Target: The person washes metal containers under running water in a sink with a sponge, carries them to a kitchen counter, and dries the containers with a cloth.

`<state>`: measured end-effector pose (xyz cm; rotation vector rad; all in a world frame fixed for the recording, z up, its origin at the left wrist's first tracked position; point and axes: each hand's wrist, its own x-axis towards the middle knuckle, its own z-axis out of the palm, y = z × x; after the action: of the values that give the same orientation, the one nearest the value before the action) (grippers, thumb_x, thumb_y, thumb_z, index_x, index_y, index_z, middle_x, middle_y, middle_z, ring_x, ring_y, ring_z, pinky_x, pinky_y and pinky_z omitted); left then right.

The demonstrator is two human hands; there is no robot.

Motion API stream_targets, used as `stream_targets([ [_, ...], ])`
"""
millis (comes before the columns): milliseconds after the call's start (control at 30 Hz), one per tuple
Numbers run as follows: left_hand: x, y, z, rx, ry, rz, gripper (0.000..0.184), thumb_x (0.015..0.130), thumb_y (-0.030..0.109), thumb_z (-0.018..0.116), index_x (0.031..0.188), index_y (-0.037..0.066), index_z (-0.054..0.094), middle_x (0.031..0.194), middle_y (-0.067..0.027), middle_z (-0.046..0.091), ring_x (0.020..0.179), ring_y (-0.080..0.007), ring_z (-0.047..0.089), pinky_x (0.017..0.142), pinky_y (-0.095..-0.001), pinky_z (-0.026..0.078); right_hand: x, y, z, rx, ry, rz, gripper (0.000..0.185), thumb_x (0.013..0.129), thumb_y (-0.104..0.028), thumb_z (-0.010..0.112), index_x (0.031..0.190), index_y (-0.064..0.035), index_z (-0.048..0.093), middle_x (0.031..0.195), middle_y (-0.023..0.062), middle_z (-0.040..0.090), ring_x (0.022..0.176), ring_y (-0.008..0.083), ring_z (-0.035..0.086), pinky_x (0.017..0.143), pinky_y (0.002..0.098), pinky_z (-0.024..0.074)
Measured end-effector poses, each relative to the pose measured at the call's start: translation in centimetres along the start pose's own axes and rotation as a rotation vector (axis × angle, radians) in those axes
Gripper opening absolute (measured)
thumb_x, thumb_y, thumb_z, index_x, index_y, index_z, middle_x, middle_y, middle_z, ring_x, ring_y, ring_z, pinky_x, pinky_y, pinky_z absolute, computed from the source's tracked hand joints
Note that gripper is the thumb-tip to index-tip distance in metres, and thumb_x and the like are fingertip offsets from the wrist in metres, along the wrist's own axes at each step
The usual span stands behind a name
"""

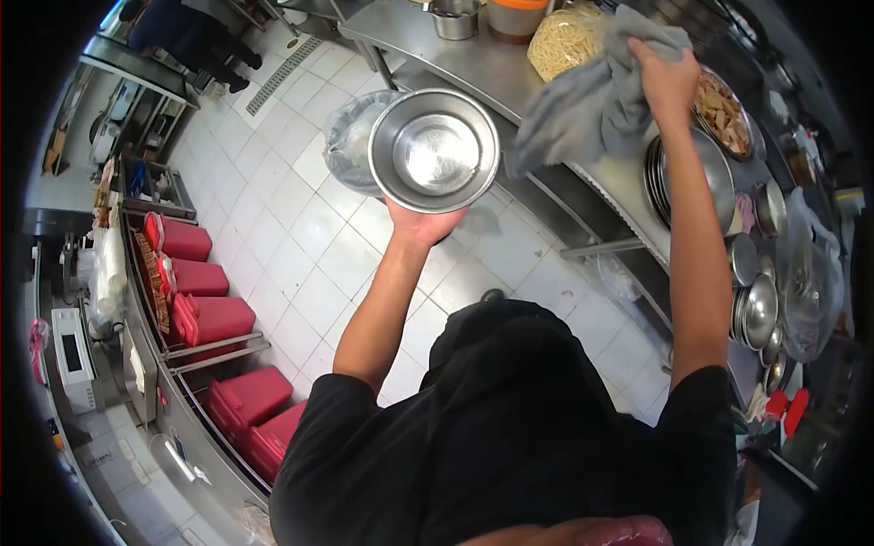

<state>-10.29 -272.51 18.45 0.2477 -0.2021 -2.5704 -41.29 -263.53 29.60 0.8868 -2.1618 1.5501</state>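
Observation:
My left hand (426, 221) holds up a round steel bowl (434, 151) from below, its open side facing the camera. Only shiny metal shows inside the bowl. At the upper right, my right hand (669, 80) grips a grey cloth (592, 109), which hangs down to the left over the edge of the steel counter (482, 68). The bowl and the cloth are apart. Behind the cloth stands a bag of pale noodles (563, 41). Beneath my right forearm are stacked steel plates (710, 177) and a bowl of sliced food (724, 114).
Several red bins (214, 318) line the left side. A bin with a clear liner (350, 146) stands behind the bowl. Steel bowls (760, 309) crowd the right counter. At the upper left, a person in dark clothes (187, 36) is bent over.

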Motion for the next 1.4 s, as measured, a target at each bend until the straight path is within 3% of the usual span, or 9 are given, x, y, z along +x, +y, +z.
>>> stream_targets([
  [133, 0.3, -1.1, -0.2, -0.067, -0.069, -0.076, 0.079, 0.079, 0.068, 0.048, 0.134, 0.012, 0.041, 0.134, -0.0117, 0.045, 0.121, -0.0295, 0.045, 0.1, -0.0492, 0.037, 0.1, 7.6, 3.1, -0.233, -0.094, 0.214, 0.035, 0.069, -0.017, 0.074, 0.094, 0.0055, 0.063, 0.093, 0.0171, 0.067, 0.087, 0.023, 0.064, 0.075, 0.0341, 0.0493],
  [300, 2.0, -2.0, 0.5, 0.206, -0.183, -0.06, 0.074, 0.081, 0.061, 0.051, 0.134, 0.01, 0.041, 0.134, -0.0126, 0.046, 0.121, -0.0299, 0.044, 0.102, -0.0493, 0.034, -5.0, 1.5, -3.0, 0.678, -0.098, 0.656, 0.021, 0.079, -0.008, 0.063, 0.095, 0.0055, 0.063, 0.095, 0.014, 0.065, 0.085, 0.0232, 0.063, 0.075, 0.0376, 0.0513],
  [467, 3.2, -4.1, 2.5, 0.452, -0.281, -0.173, 0.073, 0.077, 0.035, 0.062, 0.139, 0.009, 0.033, 0.131, -0.0089, 0.047, 0.119, -0.0253, 0.046, 0.103, -0.0398, 0.032, -15.5, -4.0, -7.1, -0.042, -0.529, -0.114, 0.029, 0.072, -0.018, 0.068, 0.098, -0.0062, 0.065, 0.092, 0.0161, 0.065, 0.089, 0.0343, 0.059, 0.081, 0.0463, 0.0448],
  [600, 2.1, -7.4, 2.5, 0.76, -0.321, -0.357, 0.086, 0.071, 0.03, 0.065, 0.143, 0.005, 0.026, 0.133, -0.0139, 0.044, 0.124, -0.0248, 0.04, 0.105, -0.0339, 0.028, -18.5, -2.5, -4.6, -0.223, -1.086, -0.226, 0.047, 0.068, -0.017, 0.066, 0.113, -0.0152, 0.055, 0.115, 0.01, 0.058, 0.106, 0.0306, 0.055, 0.089, 0.0391, 0.0435],
  [700, 2.0, -8.4, 1.7, 0.75, -0.291, -0.396, 0.084, 0.071, 0.031, 0.063, 0.142, 0.004, 0.026, 0.133, -0.0144, 0.044, 0.122, -0.025, 0.042, 0.104, -0.0333, 0.029, -20.8, -0.6, -4.4, -0.005, -0.834, -0.269, 0.053, 0.072, -0.017, 0.064, 0.123, -0.0126, 0.05, 0.12, 0.012, 0.056, 0.112, 0.0289, 0.053, 0.093, 0.0391, 0.0407],
  [800, 2.0, -8.6, 0.6, 0.638, -0.275, -0.426, 0.079, 0.074, 0.031, 0.061, 0.141, 0.004, 0.029, 0.131, -0.0115, 0.046, 0.121, -0.0237, 0.044, 0.103, -0.0337, 0.031, -19.2, -3.0, -6.2, 0.503, -0.985, 0.529, 0.052, 0.077, -0.014, 0.061, 0.127, -0.0105, 0.049, 0.123, 0.0116, 0.054, 0.112, 0.025, 0.052, 0.093, 0.036, 0.041],
  [1033, 4.3, -4.5, -3.6, 0.536, 0.075, -0.197, 0.051, 0.083, 0.04, 0.055, 0.123, 0.009, 0.05, 0.12, -0.0094, 0.057, 0.112, -0.0286, 0.052, 0.098, -0.0484, 0.038, -14.6, -1.9, -4.2, 1.298, -0.555, 1.195, 0.026, 0.08, -0.012, 0.059, 0.102, 0.0017, 0.062, 0.089, 0.0078, 0.066, 0.077, 0.018, 0.064, 0.069, 0.0324, 0.0529],
  [1233, -0.6, -1.4, -4.3, 0.324, 0.209, -0.02, 0.074, 0.077, 0.054, 0.058, 0.136, 0.017, 0.034, 0.14, -0.0102, 0.033, 0.129, -0.03, 0.032, 0.101, -0.0557, 0.03, -2.7, -2.4, -0.3, 0.636, 0.238, 0.136, 0.023, 0.075, -0.018, 0.064, 0.086, 0.0032, 0.064, 0.078, 0.0081, 0.065, 0.068, 0.0181, 0.061, 0.066, 0.0319, 0.0489],
  [1400, -2.4, -2.8, -4.0, 0.104, 0.101, -0.032, 0.074, 0.076, 0.055, 0.059, 0.136, 0.016, 0.037, 0.136, -0.0147, 0.038, 0.121, -0.036, 0.039, 0.093, -0.0524, 0.039, 1.3, -1.3, 1.7, 0.278, 0.109, 0.261, 0.05, 0.069, -0.031, 0.068, 0.096, 0.0085, 0.056, 0.102, 0.0268, 0.057, 0.104, 0.0353, 0.054, 0.087, 0.0388, 0.0432],
])
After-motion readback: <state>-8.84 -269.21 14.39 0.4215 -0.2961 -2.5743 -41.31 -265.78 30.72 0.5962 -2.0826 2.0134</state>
